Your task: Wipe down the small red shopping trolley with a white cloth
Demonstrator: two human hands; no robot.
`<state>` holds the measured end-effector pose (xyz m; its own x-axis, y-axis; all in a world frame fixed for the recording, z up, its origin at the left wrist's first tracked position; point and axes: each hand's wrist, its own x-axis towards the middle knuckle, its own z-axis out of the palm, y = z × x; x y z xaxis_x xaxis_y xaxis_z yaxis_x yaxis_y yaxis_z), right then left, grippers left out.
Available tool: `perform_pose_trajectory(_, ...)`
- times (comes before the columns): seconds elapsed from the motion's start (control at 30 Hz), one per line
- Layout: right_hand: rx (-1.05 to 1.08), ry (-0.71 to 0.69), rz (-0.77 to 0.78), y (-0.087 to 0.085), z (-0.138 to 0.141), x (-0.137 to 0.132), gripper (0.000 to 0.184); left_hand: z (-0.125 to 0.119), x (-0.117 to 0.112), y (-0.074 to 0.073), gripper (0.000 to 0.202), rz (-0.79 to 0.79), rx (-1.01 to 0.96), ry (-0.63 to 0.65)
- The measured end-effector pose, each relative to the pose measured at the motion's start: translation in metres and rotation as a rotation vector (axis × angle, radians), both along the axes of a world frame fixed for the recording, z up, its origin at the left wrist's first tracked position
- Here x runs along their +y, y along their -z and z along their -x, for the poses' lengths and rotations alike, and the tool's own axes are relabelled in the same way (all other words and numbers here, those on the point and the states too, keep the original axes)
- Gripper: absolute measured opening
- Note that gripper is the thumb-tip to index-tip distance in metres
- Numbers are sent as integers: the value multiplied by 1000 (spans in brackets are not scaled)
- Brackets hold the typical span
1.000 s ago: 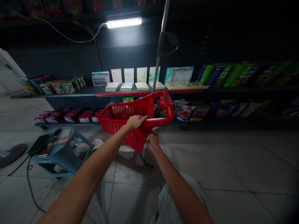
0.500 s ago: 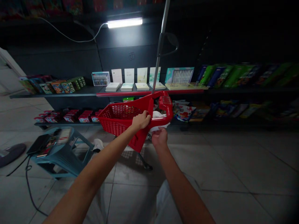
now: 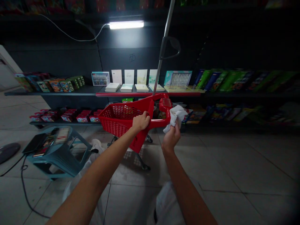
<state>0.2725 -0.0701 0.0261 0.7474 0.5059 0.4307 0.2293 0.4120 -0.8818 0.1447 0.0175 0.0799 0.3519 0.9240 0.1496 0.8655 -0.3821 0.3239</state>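
Observation:
A small red plastic shopping cart (image 3: 119,120) with a mesh basket stands tilted on the tiled floor in front of me. My left hand (image 3: 140,121) is closed around the near rim of its basket. My right hand (image 3: 171,137) is closed on a crumpled white cloth (image 3: 175,116), held against the right end of the cart's red handle (image 3: 165,109). A metal pole (image 3: 162,53) rises from the cart toward the ceiling.
Dark store shelves (image 3: 150,92) with boxes, cards and books run across the back under a tube light (image 3: 126,24). A teal plastic stool (image 3: 58,151) holding a phone and books stands at the left. A cable (image 3: 22,184) trails on the floor.
My right hand has come up from below the cart's handle and moved right, bringing the white cloth into view at the handle's right end. My left hand has kept its grip on the rim.

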Motion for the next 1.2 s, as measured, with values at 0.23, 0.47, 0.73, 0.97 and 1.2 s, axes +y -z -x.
perform_pose_trajectory(0.23,-509,-83,-35,-17,-25,-11,51,18,8,2,48,-5,-62,109)
perform_pose_trajectory(0.47,-736,-181,-27,-25,-39,16,44,48,18,8,50,-14,-178,149)
perform_pose_trajectory(0.73,-636,-306,-2,-32,-55,63,40,73,35,11,46,3,-295,237)
perform_pose_trajectory(0.97,-676,-233,71,-27,-57,66,47,98,45,18,44,21,-408,369)
perform_pose_trajectory(1.2,-672,-117,104,-17,-64,77,49,139,47,12,34,231,-579,457)
